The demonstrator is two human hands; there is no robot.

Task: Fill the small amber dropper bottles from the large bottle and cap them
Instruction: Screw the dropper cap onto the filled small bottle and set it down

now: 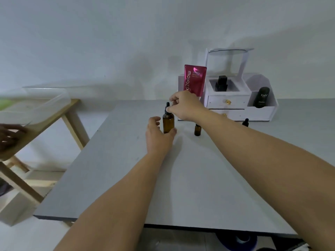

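1. the large amber bottle is a brown, see-through glass cylinder topped by a black dropper cap with a rubber bulb.
2. it stands upright toward the far middle of the grey tabletop, long axis vertical, bulb pointing up.
3. the right hand reaches over from the right, its thumb and fingers closed narrowly, pinching the cap.
4. the left hand curls round the bottle's lower part, thumb across the base in front, fingers curved at its left side.
5. a small amber bottle stands just to the right, its top hidden behind the right forearm. a second small amber bottle, capped in black, shows farther right.
6. behind them a white drawer organiser holds a pink tube, a black square bottle and a black tube.
7. at far left, a wooden table carries a clear plastic box; another person's hand is there, blurred.
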